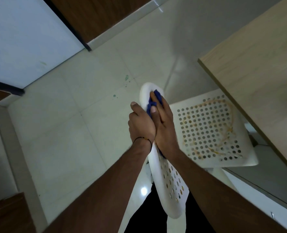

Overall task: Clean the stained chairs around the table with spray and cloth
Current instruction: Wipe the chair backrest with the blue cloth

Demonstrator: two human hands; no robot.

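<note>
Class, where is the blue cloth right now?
The blue cloth sits mid-frame in the head view, pressed by the right hand against the white chair's backrest.

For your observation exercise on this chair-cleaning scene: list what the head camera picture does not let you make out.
- Blue cloth: mostly covered by the right hand.
- Spray bottle: nowhere in the head view.
- Chair backrest top edge: hidden under the left hand.
- Chair legs: hidden beneath the stained seat.
- Table: cut off by the frame's right edge.
</note>
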